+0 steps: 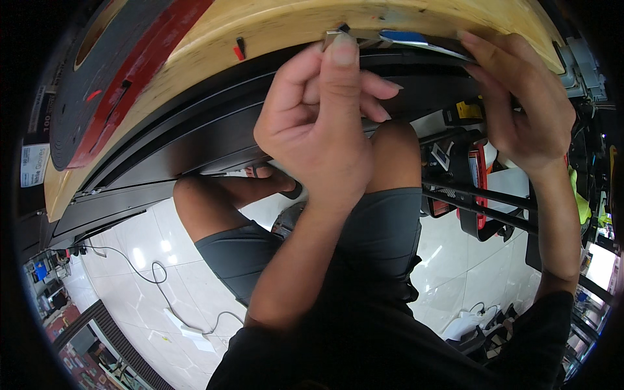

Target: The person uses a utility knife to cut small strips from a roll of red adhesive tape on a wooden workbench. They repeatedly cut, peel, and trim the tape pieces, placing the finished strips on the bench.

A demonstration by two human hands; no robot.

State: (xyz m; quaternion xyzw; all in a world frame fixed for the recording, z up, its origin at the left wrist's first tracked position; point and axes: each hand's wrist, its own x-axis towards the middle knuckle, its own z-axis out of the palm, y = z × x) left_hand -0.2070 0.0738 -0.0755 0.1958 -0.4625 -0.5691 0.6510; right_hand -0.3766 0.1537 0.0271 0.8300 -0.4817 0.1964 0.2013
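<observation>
The thin blue-and-silver strip [406, 37] lies crosswise at the worktop's [273, 26] near edge, leftward from the right hand [530, 97], whose fingers pinch its right end. Its other end points toward the left hand [318, 127], where thumb and forefinger press on a small grey piece [330, 39]. The worktop is pale wood; below spreads a white tiled floor [156, 240].

Looks like a workshop. Shows in the scuffed wooden bench [279, 19], the marked red-and-grey mat [123, 55], and a loose cable [158, 282] on the tiled floor [123, 286].
</observation>
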